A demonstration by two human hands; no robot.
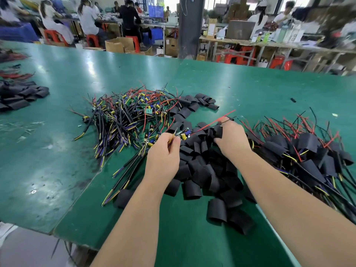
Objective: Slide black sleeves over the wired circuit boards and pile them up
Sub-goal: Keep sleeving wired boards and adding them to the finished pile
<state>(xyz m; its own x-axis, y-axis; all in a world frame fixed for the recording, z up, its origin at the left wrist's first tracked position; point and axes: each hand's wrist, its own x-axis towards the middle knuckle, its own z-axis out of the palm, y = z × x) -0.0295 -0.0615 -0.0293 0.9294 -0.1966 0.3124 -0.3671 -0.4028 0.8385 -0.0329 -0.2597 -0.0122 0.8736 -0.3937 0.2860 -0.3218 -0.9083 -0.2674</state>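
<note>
Green bench [57, 151], busy workshop behind: left hand [163, 153] pinches a circuit board [184, 132] by its wires, right hand [232, 140] grips a black sleeve [218, 132] over the loose sleeve pile [202, 170] near the front edge.

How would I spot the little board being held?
Find the heap of loose black sleeves on the green table. At its far edge, between the left hand and right hand, is one small green circuit board. Only it is held, its red wire stretched to the right hand.
</note>
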